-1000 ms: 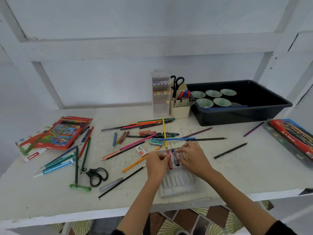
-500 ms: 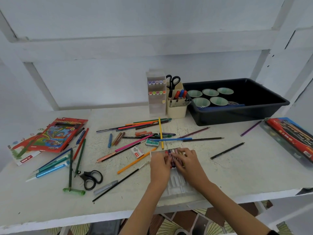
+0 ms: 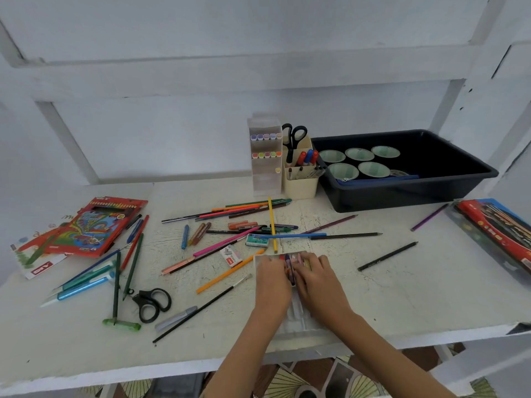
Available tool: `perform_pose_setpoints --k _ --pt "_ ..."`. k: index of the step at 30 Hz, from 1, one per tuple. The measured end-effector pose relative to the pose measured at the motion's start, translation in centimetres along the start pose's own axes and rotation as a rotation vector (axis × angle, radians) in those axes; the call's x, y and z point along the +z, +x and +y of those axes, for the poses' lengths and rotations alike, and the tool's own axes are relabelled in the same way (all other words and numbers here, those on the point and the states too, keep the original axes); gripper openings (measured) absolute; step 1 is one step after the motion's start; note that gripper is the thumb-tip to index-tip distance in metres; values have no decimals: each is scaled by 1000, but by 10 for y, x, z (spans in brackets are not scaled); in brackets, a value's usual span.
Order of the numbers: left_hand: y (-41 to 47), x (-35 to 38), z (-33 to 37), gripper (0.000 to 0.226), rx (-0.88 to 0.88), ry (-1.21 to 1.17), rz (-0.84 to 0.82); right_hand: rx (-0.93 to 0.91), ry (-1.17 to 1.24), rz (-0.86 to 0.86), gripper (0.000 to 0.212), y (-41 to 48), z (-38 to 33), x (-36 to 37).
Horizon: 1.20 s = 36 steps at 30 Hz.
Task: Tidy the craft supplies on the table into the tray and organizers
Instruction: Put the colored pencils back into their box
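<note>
Seating crayons (image 3: 290,264) in a clear insert (image 3: 297,320) at the table's (image 3: 431,297) front edge
The left hand (image 3: 271,280) and right hand (image 3: 317,281) meet over the crayons, fingers bent down, probably holding them in their slots; pinching or pressing cannot be told

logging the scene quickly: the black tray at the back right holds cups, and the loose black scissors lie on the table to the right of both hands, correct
Not quite: the head view shows the loose black scissors lying left of the left hand and right hand. The black tray at the back right does hold cups.
</note>
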<state>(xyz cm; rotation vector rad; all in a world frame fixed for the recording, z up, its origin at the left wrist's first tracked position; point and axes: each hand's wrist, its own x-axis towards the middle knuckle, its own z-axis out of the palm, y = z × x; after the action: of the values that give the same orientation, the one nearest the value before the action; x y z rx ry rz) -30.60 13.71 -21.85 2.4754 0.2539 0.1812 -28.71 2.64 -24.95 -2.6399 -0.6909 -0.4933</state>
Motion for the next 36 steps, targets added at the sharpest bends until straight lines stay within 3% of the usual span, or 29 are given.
perform_pose_setpoints --k 4,9,12,19,25,31,36 --pt "14 -8 -5 18 -25 5 -89 1 13 -98 23 10 9 -9" --pt "46 -32 -7 15 62 -41 125 93 117 -67 26 59 34 -24" --pt "74 -38 -4 15 139 37 163 185 115 -87 24 88 49 -21" --pt "121 -20 -1 19 333 453 -67 204 117 -225 27 125 62 -3" --pt "134 -9 -5 24 383 652 -125 152 108 -289 23 132 66 7" --pt "135 -10 -4 22 496 760 -130 228 306 -275 15 131 73 8" --pt "128 -10 -4 17 547 670 -110 463 637 -114 14 123 75 -4"
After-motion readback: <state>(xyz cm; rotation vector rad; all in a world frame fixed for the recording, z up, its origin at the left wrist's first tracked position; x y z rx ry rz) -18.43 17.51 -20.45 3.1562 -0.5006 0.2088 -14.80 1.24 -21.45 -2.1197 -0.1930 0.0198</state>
